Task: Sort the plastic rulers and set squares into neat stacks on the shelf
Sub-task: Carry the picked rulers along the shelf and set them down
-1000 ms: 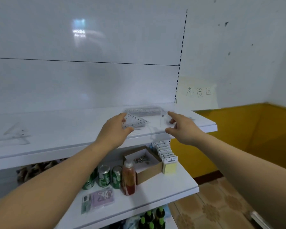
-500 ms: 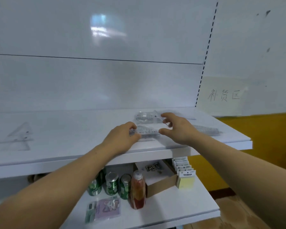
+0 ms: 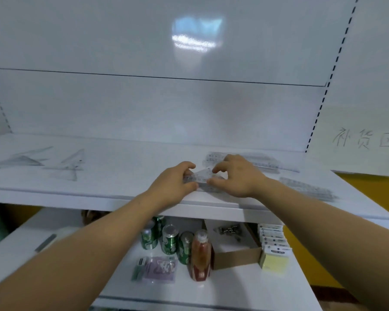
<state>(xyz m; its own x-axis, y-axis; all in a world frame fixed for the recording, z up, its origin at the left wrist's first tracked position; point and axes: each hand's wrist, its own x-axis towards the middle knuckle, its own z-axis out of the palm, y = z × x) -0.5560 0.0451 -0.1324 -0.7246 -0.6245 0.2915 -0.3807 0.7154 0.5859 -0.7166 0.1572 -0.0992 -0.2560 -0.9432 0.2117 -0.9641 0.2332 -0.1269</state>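
A clear plastic set square (image 3: 201, 177) lies near the front edge of the white upper shelf (image 3: 126, 176). My left hand (image 3: 171, 185) pinches its left end and my right hand (image 3: 236, 176) pinches its right side, thumb in front and fingers curled over the top. Behind my right hand sits a stack of clear rulers (image 3: 256, 161). Another clear ruler (image 3: 305, 188) lies to the right near the shelf's front edge. Several clear set squares (image 3: 65, 164) lie spread at the far left of the shelf.
On the lower shelf (image 3: 245, 288) stand green cans (image 3: 169, 240), a red bottle (image 3: 200, 257), an open cardboard box (image 3: 234, 250), yellow note pads (image 3: 275, 257) and a purple packet (image 3: 157, 269). A paper sign (image 3: 364, 140) hangs on the wall at right.
The view has swung so the shelf sits more to the right and closer. Both hands have closed in on the set square and now pinch it from either side.
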